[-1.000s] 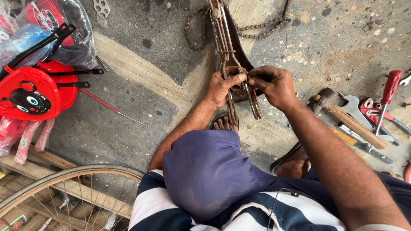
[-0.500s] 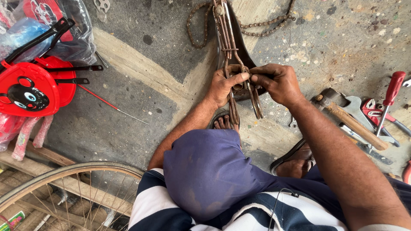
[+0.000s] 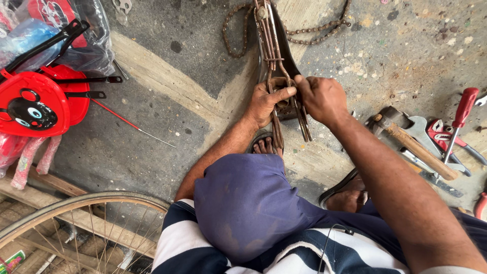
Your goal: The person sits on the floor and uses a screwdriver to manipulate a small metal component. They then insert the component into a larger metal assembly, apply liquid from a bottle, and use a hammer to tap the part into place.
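Note:
An upturned black bicycle saddle (image 3: 289,56) with rusty metal rails (image 3: 271,43) lies on the concrete floor in front of me. My left hand (image 3: 266,101) grips the rails from the left, thumb across them. My right hand (image 3: 322,99) closes on the same rails from the right, close against the left hand. The rear ends of the rails stick out below my hands. A rusty bicycle chain (image 3: 314,28) curls on the floor behind the saddle. My bent knee in blue cloth fills the lower middle, with my sandalled feet beside it.
At right lie a wooden-handled hammer (image 3: 416,147), a wrench (image 3: 423,129), a red-handled screwdriver (image 3: 459,119) and pliers. At left stands a red child seat (image 3: 35,106) with black metal struts and plastic-wrapped items. A bicycle wheel (image 3: 76,208) and wooden planks are at the lower left.
Both hands stay on the saddle rails, shifting only slightly. The view has drifted a little.

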